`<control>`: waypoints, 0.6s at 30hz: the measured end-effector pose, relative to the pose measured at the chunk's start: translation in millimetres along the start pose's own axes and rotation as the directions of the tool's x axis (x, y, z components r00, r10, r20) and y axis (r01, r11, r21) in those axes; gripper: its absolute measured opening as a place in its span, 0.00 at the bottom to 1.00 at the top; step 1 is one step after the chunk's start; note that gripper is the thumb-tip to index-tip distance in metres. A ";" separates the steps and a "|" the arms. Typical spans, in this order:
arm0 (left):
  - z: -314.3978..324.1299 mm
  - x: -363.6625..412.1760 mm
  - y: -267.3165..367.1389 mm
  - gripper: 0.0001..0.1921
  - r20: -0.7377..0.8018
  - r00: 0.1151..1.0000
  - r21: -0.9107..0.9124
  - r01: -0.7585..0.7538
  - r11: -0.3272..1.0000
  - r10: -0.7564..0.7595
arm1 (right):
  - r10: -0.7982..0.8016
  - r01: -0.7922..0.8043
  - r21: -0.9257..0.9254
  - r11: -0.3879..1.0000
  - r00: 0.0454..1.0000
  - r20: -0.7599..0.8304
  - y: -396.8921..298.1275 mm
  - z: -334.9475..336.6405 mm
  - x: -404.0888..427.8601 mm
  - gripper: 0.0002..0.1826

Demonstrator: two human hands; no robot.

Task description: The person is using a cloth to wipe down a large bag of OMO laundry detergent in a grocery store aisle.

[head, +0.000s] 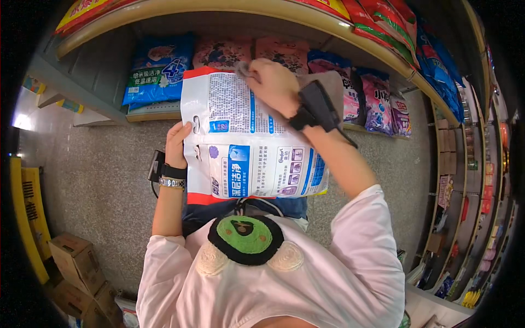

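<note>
A large white laundry detergent bag with red ends and printed panels lies sideways in front of my body, over my lap area. My left hand grips its left edge, with the thumb beside one of the cut-out handle holes; the other fingers are hidden behind the bag. My right hand is over the bag's upper part and holds a bunched grey cloth at the fingertips. A blurred greyish area beneath the right wrist seems to be more of the cloth, but I cannot tell. Each wrist wears a black strapped device.
A low shelf ahead holds a blue detergent bag, pink floral bags and purple bags. Above it runs a curved-looking shelf edge. Cardboard boxes and a yellow stand are at left; stocked shelves stand at right.
</note>
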State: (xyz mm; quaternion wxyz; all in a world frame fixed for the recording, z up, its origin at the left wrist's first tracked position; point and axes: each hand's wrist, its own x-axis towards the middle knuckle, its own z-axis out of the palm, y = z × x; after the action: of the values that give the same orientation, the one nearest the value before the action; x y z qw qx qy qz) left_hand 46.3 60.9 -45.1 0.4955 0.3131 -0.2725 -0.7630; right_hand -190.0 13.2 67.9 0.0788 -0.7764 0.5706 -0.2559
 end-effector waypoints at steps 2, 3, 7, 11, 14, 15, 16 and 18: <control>-2.8 1.1 -1.3 0.13 -0.012 1.000 0.007 -0.004 1.000 0.004 | 0.047 -0.047 0.007 0.999 0.997 0.055 8.5 -13.8 -6.8 0.10; -2.5 0.7 -2.9 0.13 -0.024 1.000 0.010 -0.002 1.000 0.002 | 0.051 -0.051 0.007 0.999 0.997 0.055 13.8 -16.8 -10.5 0.10; -2.9 1.4 0.4 0.12 0.012 1.000 0.002 0.007 1.000 -0.007 | 0.113 -0.120 -0.096 0.988 0.991 -0.068 34.4 -29.2 -22.7 0.11; -3.1 1.4 -1.1 0.12 -0.008 1.000 -0.002 0.015 1.000 -0.015 | 0.172 -0.185 -0.078 0.980 0.974 -0.148 68.8 -41.7 -48.6 0.13; -5.4 0.9 -0.6 0.11 -0.016 1.000 -0.003 0.020 1.000 -0.021 | 0.356 -0.362 -0.063 0.930 0.930 -0.092 84.3 -53.9 -58.9 0.12; -6.1 2.1 -1.5 0.11 -0.012 1.000 0.020 0.012 1.000 -0.012 | 0.359 -0.366 -0.067 0.928 0.928 -0.103 83.3 -56.0 -58.8 0.12; -5.9 3.2 -2.2 0.11 -0.007 1.000 0.044 0.004 0.999 -0.004 | 0.324 -0.332 -0.047 0.942 0.938 -0.125 80.6 -55.2 -57.6 0.12; -5.4 4.4 -4.1 0.11 -0.006 1.000 0.035 0.003 0.999 -0.003 | 0.308 -0.310 -0.011 0.951 0.947 -0.089 61.8 -49.1 -49.5 0.13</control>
State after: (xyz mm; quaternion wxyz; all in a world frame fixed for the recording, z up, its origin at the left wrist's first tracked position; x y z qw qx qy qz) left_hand 46.5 57.8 -52.5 0.4894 0.3245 -0.2840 -0.7580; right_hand -277.0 46.6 69.2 0.0834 -0.6664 0.6913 -0.2667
